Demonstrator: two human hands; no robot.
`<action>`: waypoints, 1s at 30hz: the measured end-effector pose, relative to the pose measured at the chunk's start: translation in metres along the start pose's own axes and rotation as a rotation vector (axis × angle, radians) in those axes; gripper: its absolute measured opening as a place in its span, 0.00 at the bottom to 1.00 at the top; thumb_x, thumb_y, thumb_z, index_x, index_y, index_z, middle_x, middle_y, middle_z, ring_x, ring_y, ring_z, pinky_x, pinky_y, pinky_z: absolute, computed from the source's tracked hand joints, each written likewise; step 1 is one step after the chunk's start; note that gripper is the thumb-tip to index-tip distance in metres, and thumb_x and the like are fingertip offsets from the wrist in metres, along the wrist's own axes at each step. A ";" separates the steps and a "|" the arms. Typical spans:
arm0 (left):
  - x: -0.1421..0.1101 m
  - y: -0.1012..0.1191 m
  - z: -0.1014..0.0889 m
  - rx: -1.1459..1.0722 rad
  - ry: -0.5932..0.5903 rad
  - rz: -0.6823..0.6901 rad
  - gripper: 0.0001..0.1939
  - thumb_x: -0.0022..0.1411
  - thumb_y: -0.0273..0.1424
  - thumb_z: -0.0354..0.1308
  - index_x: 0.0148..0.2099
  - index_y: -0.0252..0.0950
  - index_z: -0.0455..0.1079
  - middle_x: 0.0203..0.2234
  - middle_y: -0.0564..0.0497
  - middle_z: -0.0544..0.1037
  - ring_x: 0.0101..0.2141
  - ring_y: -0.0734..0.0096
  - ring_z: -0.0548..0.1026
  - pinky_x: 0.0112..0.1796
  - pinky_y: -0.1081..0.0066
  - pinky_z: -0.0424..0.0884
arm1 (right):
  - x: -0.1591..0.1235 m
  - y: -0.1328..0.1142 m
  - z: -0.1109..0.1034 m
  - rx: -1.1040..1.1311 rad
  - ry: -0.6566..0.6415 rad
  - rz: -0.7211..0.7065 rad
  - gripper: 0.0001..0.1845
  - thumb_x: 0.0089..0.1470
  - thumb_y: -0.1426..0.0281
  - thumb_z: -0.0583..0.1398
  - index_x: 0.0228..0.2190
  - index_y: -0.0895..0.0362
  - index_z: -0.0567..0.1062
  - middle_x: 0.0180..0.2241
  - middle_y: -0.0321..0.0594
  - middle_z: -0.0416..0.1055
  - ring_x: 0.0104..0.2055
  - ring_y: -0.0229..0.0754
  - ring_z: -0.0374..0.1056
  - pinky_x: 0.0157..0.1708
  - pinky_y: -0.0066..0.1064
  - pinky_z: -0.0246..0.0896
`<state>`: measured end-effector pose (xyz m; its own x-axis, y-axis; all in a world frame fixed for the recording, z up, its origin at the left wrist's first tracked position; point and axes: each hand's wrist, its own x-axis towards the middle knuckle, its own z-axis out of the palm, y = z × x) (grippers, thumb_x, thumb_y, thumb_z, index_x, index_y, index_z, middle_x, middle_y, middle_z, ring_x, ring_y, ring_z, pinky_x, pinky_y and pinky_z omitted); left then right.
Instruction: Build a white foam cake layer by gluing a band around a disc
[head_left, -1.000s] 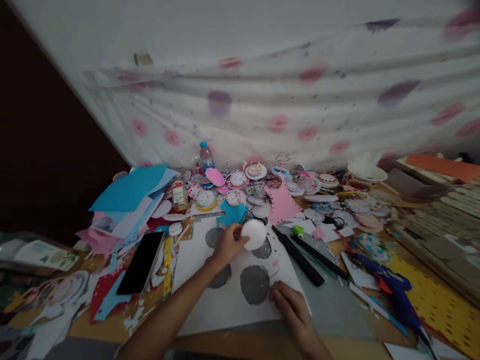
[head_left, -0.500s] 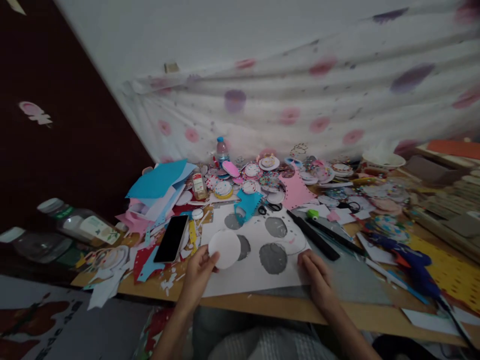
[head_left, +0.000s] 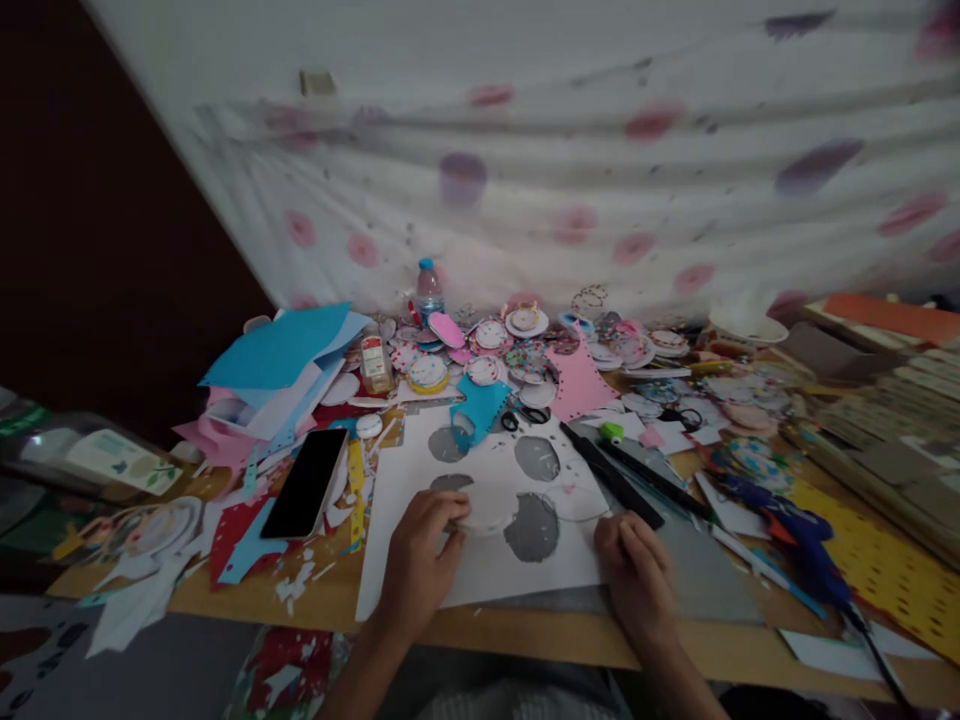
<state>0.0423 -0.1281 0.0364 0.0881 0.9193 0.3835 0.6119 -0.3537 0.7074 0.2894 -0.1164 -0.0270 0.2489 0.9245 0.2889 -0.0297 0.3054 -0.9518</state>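
Note:
A white paper sheet [head_left: 420,560] with several round holes cut in it lies on the wooden table's near edge. My left hand [head_left: 421,560] rests on the sheet with its fingers curled on a white paper disc [head_left: 487,508], which lies flat over one hole. My right hand [head_left: 636,575] sits at the sheet's right corner, fingers curled and pressing down; whether it holds anything is hidden.
A black phone [head_left: 306,482] lies left of the sheet among paper scraps. Black pens [head_left: 611,475] and a blue glue gun [head_left: 795,530] lie to the right. Blue card [head_left: 277,350], a water bottle [head_left: 427,290], decorated discs and scissors [head_left: 525,415] crowd the back. A dotted curtain hangs behind.
My left hand carried the white disc from above the sheet's far part, toward me and left, then laid it flat on the sheet. My right hand stayed at the sheet's right corner.

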 end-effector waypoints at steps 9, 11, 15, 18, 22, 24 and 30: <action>0.023 -0.011 0.015 -0.186 -0.247 -0.344 0.17 0.61 0.36 0.56 0.51 0.38 0.68 0.28 0.51 0.76 0.30 0.68 0.72 0.33 0.71 0.67 | -0.010 -0.012 -0.001 0.199 0.005 0.229 0.21 0.55 0.59 0.58 0.17 0.55 0.64 0.18 0.33 0.52 0.22 0.37 0.50 0.22 0.29 0.49; 0.031 -0.018 0.019 -0.242 -0.303 -0.399 0.20 0.61 0.36 0.56 0.55 0.37 0.66 0.29 0.51 0.75 0.31 0.68 0.72 0.33 0.72 0.67 | -0.012 -0.021 -0.003 0.354 -0.041 0.354 0.22 0.55 0.59 0.58 0.16 0.55 0.62 0.16 0.31 0.49 0.20 0.36 0.47 0.21 0.29 0.47; 0.051 -0.034 0.025 -0.257 -0.361 -0.394 0.18 0.60 0.36 0.56 0.51 0.36 0.69 0.34 0.49 0.76 0.33 0.68 0.72 0.34 0.71 0.66 | -0.003 -0.040 0.000 0.466 -0.273 0.469 0.24 0.54 0.56 0.58 0.15 0.56 0.61 0.14 0.31 0.48 0.19 0.36 0.47 0.21 0.31 0.44; 0.067 -0.046 0.026 -0.240 -0.434 -0.349 0.18 0.61 0.37 0.55 0.51 0.36 0.69 0.29 0.51 0.74 0.30 0.69 0.70 0.32 0.72 0.65 | 0.025 -0.047 0.016 0.399 -0.459 0.603 0.24 0.54 0.58 0.59 0.14 0.56 0.58 0.15 0.30 0.48 0.19 0.34 0.45 0.20 0.30 0.39; 0.082 -0.055 0.024 -0.310 -0.510 -0.356 0.17 0.65 0.38 0.50 0.51 0.37 0.70 0.30 0.51 0.75 0.31 0.70 0.70 0.31 0.73 0.64 | 0.067 -0.037 0.046 0.385 -0.528 0.724 0.22 0.52 0.61 0.60 0.15 0.56 0.59 0.15 0.28 0.48 0.18 0.31 0.42 0.19 0.29 0.36; 0.084 -0.057 0.022 -0.344 -0.521 -0.360 0.17 0.66 0.39 0.47 0.50 0.38 0.71 0.32 0.51 0.75 0.32 0.70 0.70 0.33 0.73 0.64 | 0.077 -0.027 0.057 0.432 -0.537 0.757 0.20 0.52 0.63 0.59 0.15 0.56 0.59 0.14 0.27 0.46 0.17 0.31 0.41 0.18 0.28 0.35; 0.078 -0.061 0.022 -0.367 -0.586 -0.393 0.18 0.61 0.39 0.56 0.52 0.40 0.70 0.28 0.54 0.72 0.26 0.74 0.67 0.26 0.76 0.61 | 0.066 -0.009 0.065 0.511 -0.525 0.831 0.19 0.56 0.63 0.57 0.17 0.56 0.61 0.15 0.27 0.45 0.17 0.32 0.42 0.17 0.27 0.37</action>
<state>0.0291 -0.0315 0.0101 0.3811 0.8934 -0.2380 0.3952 0.0754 0.9155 0.2430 -0.0429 0.0073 -0.4722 0.8299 -0.2971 -0.4231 -0.5090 -0.7496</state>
